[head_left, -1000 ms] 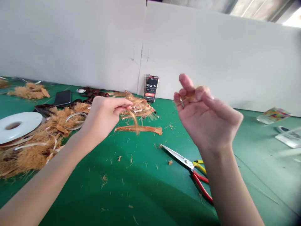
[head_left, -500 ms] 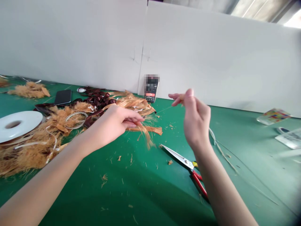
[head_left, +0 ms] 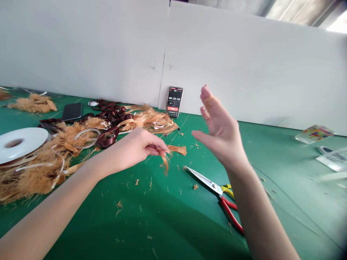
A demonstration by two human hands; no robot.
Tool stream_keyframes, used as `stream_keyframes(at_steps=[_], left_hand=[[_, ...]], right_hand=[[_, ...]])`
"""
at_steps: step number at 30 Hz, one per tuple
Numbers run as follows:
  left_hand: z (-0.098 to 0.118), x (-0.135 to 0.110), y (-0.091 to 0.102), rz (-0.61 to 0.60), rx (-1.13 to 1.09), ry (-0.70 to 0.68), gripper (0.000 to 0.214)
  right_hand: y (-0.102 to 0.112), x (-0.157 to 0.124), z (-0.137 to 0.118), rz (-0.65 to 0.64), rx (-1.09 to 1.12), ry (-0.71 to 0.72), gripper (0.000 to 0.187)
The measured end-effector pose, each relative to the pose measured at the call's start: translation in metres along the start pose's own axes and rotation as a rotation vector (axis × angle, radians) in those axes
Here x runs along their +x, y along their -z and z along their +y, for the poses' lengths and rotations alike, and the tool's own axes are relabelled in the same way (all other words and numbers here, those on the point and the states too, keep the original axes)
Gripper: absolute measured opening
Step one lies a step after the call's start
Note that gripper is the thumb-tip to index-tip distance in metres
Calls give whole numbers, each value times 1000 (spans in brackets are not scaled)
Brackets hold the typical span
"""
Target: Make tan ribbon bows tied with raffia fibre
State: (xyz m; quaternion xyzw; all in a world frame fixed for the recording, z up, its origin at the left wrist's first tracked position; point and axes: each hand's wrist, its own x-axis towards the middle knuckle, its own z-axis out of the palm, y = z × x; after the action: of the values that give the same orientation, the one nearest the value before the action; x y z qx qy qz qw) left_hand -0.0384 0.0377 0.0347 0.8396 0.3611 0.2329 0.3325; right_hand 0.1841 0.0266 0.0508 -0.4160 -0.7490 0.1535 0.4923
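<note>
My left hand (head_left: 145,144) pinches a small tuft of orange-brown raffia-like strands (head_left: 165,164) above the green table, its loose ends hanging from the fingertips. To the right, my right hand (head_left: 221,135) is raised with thumb and fingers spread. A few thin strands seem to cling around its fingers. Just beyond my left hand lies a flat tan strip (head_left: 177,149), and behind it a bundle of glossy tan strands (head_left: 151,120). Scissors (head_left: 214,186) with red handles lie below my right hand, pointing up and left. Something yellow beside their pivot is partly hidden by my forearm.
Frizzy tan fibre (head_left: 35,180) is heaped at left beside a white spool (head_left: 29,142). Dark brown ribbon (head_left: 115,110) and a dark phone (head_left: 72,111) lie behind. Another phone (head_left: 175,103) leans against the white panel (head_left: 230,61). Clear packets (head_left: 316,134) lie at right.
My right hand has opened from its curled, closed pose and its fingers have lifted. My left hand has moved slightly down, and the tuft now looks more bunched.
</note>
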Motion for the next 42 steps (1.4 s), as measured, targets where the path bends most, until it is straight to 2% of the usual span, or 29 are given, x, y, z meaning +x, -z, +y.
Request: stream_keyframes(at_steps=[1, 3, 4, 5, 6, 8, 11, 13, 15, 17, 20, 23, 25, 26, 27, 29, 32, 34, 36, 38, 40, 41, 42], left_hand=[[1, -2, -1, -26, -12, -13, 26], [3, -4, -2, -82, -18, -27, 30], [3, -5, -2, -102, -10, -33, 31], [3, -5, -3, -111, 3, -42, 31], [2, -5, -3, -108, 19, -53, 31], [1, -4, -1, -65, 46, -64, 29], [0, -2, 2, 8, 104, -34, 25], [-2, 0, 5, 52, 184, 25, 23], [-5, 1, 6, 99, 281, 73, 24], [-8, 1, 7, 126, 362, 81, 28], [-10, 2, 9, 142, 456, 89, 33], [-7, 2, 13, 188, 454, 138, 34], [-5, 1, 15, 207, 391, 152, 30], [-5, 1, 15, 208, 355, 155, 28], [-4, 1, 15, 201, 319, 156, 27], [-4, 1, 13, 166, 248, 151, 26], [-5, 1, 9, 75, 206, 129, 28], [-6, 2, 7, 33, 233, 133, 27], [-6, 4, 6, 40, 273, 151, 26], [-6, 5, 7, 99, 298, 152, 25], [-6, 5, 8, 184, 292, 130, 24], [-6, 5, 9, 223, 278, 117, 24], [-6, 4, 9, 253, 261, 107, 24]], right_hand=[[-3, -1, 2, 47, -128, 37, 49], [-9, -3, 5, 123, -272, 40, 30], [-12, -3, 5, 153, -257, -2, 17], [-14, -4, 4, 171, -176, -66, 15], [-15, -3, 3, 165, -40, -147, 26], [-13, -2, -2, 45, 311, -311, 45], [-6, 1, -10, -251, 688, -506, 58], [0, 3, -14, -360, 763, -612, 65], [4, 4, -16, -392, 723, -678, 70], [6, 3, -15, -346, 512, -696, 71], [3, 1, -12, -220, -151, -714, 54], [-1, -3, -8, -184, -764, -648, 35], [-2, -4, -3, -151, -926, -588, 32], [-2, -4, 0, -122, -926, -572, 33], [-3, -4, 3, -94, -873, -560, 35], [-5, -4, 10, -45, -613, -519, 36], [-11, -2, 13, 1, 13, -452, 25], [-11, -1, 8, -41, 433, -464, 25], [-6, 1, -1, -181, 712, -520, 29], [3, 2, -9, -411, 792, -580, 34], [10, 2, -15, -688, 728, -627, 37], [12, 2, -16, -797, 646, -649, 38], [12, 1, -15, -853, 526, -679, 37]])
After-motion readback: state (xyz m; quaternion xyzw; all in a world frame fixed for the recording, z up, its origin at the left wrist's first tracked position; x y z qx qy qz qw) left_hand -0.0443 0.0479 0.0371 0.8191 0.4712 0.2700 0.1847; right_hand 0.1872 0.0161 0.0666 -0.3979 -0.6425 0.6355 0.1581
